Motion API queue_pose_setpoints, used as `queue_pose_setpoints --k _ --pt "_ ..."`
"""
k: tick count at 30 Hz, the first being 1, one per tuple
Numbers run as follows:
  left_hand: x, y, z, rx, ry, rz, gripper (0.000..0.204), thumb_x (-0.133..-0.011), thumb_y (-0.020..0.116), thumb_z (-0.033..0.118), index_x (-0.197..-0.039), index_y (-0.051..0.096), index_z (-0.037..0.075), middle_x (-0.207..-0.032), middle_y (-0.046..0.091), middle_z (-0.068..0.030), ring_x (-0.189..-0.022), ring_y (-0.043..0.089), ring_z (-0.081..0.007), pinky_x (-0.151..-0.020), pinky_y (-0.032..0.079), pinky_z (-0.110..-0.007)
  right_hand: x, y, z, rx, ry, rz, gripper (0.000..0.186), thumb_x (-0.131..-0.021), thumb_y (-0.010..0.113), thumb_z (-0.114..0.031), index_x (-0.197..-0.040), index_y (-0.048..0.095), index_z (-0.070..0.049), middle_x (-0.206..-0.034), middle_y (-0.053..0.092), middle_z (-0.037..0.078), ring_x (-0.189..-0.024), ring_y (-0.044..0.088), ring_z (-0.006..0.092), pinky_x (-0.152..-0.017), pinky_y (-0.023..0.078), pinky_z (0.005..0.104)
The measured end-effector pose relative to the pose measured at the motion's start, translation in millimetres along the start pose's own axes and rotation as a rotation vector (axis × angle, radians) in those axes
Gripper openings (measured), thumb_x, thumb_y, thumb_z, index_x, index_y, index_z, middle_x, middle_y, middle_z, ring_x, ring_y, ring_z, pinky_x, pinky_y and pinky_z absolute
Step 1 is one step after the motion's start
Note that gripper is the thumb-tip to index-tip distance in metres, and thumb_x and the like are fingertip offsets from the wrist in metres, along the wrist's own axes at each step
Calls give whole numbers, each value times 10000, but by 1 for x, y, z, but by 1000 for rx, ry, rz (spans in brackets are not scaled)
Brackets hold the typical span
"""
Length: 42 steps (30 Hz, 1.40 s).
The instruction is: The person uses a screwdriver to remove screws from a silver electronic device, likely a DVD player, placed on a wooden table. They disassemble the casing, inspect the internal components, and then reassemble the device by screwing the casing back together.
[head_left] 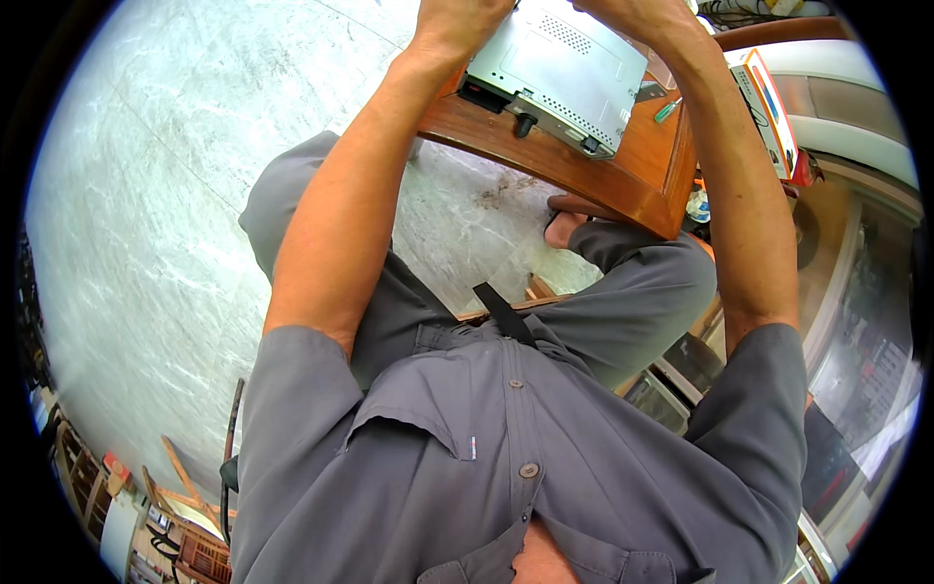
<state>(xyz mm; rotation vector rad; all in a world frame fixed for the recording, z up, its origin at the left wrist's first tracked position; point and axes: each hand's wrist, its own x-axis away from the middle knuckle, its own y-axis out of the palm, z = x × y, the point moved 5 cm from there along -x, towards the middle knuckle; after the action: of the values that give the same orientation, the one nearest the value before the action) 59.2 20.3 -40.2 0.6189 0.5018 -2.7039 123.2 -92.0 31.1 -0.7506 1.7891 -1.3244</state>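
Note:
A silver metal electronics unit (564, 73) with rows of vent holes, possibly a car stereo, lies on a small brown wooden table (637, 180). Black connectors or plugs show along its near edge. At the top rim of the picture, my left hand (465, 18) is by the unit's far left corner. My right hand (637, 12) is at its far right side. The fingers of both hands are mostly cut off, so their grip is hidden. A small tool with a green handle (667, 110) rests on the table to the right of the unit.
A white and orange box (764, 112) stands right of my right forearm, near a curved white and glass cabinet (856, 292). My crossed legs (632, 292) are below the table. Wooden chairs (185, 516) are at the lower left, on a pale marbled floor (175, 195).

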Motion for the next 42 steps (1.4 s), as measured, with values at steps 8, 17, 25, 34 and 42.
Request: queue_pose_setpoints --k 8,17,25,34,42 --pt "3 7 -8 103 -27 126 172 -869 814 142 -987 772 25 -801 762 -96 -714 664 -102 -674 528 -320 -10 -17 -22 190 218 -232 368 -1000 550 -299 -953 726 22 -831 710 264 -823 710 424 -766 552 501" --pt "-3 12 -14 621 -186 -203 207 -996 682 110 -1164 731 0 -1081 766 -23 -1000 661 -94 -933 517 -288 -8 -4 -15 -18 128 -86 253 -976 525 -132 -1094 676 34 -933 718 261 -912 717 413 -810 550 496" --pt "1 10 -25 461 -135 -193 189 -1028 643 147 -1066 780 23 -928 744 22 -870 619 -65 -806 500 -284 -6 3 -17 -106 29 -108 256 -998 488 -140 -1128 636 23 -999 719 254 -960 701 431 -849 539 500" --pt "8 11 -16 412 -312 34 204 -986 724 207 -931 778 19 -765 646 60 -748 532 -50 -675 464 -287 -11 4 -10 -39 143 -130 279 -1030 489 -216 -1083 656 2 -1021 704 265 -981 691 429 -825 548 490" --pt "-3 9 -32 487 -145 -205 209 -1026 665 191 -1093 759 17 -937 731 34 -873 596 -51 -803 499 -268 -9 6 -12 -50 49 -101 302 -1027 490 -241 -1112 627 15 -983 704 259 -972 693 427 -825 548 490"
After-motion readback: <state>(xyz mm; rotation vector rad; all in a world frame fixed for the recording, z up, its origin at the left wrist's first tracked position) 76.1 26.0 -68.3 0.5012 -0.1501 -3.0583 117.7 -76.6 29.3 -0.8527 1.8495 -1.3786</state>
